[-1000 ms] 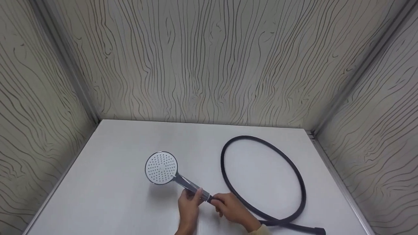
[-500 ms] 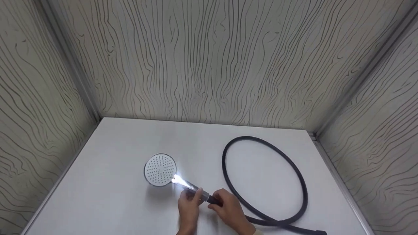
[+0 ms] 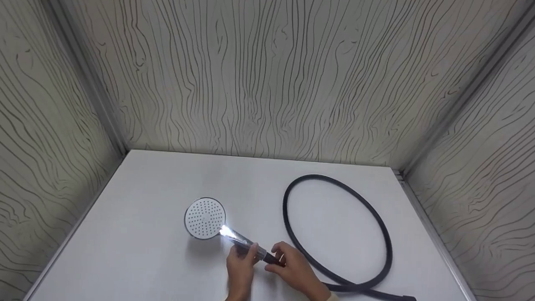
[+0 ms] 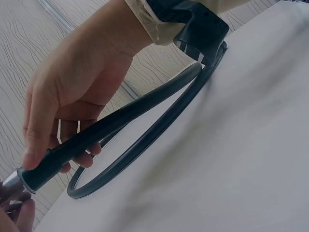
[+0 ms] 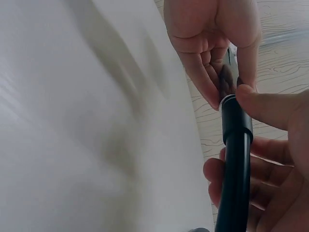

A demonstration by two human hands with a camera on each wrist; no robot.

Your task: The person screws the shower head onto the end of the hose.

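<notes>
A chrome hand shower [image 3: 205,218] with a round white spray face turned up is held at a slant over the table. My left hand [image 3: 240,269] grips the lower end of its handle between thumb and fingers. A black shower hose [image 3: 384,234] meets the handle's end; how far it is threaded on cannot be seen. Around the hose's collar [image 5: 236,121] is my right hand [image 3: 294,269], its thumb on top and fingers curled beneath, as the right wrist view shows. In the left wrist view the right hand holds the hose [image 4: 120,116] just behind the handle.
The white table [image 3: 138,188] bears the hose's large loop on the right. Its free end [image 3: 408,298] lies near the front right. Wood-grain panels [image 3: 250,83] stand behind and on both sides. A dark device [image 4: 203,31] is strapped over the right sleeve.
My right hand has shifted its fingers about the hose collar, looser now than before. The hand shower has dipped slightly and light now glints off its neck. My left hand keeps its grip.
</notes>
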